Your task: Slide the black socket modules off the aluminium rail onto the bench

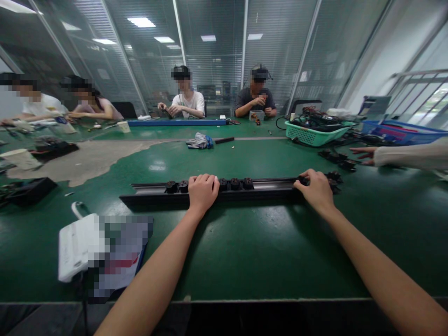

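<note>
A long black channel-shaped rail (273, 185) lies across the green table in front of me. Several round black socket-like modules (235, 184) sit in its trough, left of the middle. My left hand (203, 191) is curled over this row, its fingers closed on the modules and hiding some of them. At the rail's right end, my right hand (318, 189) pinches a small black module (303, 180), mostly covered by the fingers. More black modules (334, 179) lie just beyond that hand.
Another person's hand (364, 154) reaches in from the right near loose black parts (338, 159). A green basket (315, 135) of cables and a blue basket (402, 130) stand behind. Gloves (199, 141) lie mid-table; a white box (82, 247) is front left. Several people sit opposite.
</note>
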{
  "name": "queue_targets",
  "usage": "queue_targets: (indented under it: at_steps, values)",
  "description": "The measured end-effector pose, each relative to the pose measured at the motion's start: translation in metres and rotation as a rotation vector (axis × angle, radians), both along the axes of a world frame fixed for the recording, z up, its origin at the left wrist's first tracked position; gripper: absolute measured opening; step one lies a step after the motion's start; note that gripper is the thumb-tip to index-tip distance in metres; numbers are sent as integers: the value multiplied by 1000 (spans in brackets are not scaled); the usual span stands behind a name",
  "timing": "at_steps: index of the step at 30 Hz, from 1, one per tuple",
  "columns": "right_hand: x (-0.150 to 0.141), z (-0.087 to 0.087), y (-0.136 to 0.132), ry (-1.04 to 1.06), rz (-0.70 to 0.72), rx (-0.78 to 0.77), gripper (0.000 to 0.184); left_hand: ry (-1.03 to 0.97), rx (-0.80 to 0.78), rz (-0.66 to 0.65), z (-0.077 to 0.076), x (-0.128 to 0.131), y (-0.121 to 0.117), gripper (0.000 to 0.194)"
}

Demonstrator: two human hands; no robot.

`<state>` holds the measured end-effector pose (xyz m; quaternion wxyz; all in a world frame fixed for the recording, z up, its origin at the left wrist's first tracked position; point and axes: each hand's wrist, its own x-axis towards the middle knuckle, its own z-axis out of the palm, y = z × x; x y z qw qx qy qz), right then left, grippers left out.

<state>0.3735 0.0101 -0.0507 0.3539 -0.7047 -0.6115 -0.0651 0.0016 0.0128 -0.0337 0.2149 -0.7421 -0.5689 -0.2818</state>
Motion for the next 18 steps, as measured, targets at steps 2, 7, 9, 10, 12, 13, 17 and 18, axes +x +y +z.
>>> queue_targets:
  at_steps: [2,7,9,10,12,13,17,18]
  values:
    - [2,0,0,0,0,1,24,2,3,2,0,0,0,37]
    - [4,1,-1,2,-22,-9,26,-11,-7,-3,-1,0,0,38]
    - [5,1,-1,6,-28,-12,27,-12,-11,-4,-1,-1,0,38]
    - [5,2,-2,9,-29,-12,27,-12,-11,-3,-1,-1,0,38]
    - [5,2,-2,12,-26,-8,27,-16,-11,-6,0,-1,0,38]
    - [6,2,-2,13,-25,-6,27,-20,-12,-9,0,-1,0,38]
    - [7,3,-2,11,-30,4,26,-40,-21,-18,1,-1,-1,38]
    - [7,3,-2,11,-31,5,26,-43,-22,-19,1,-1,-1,38]
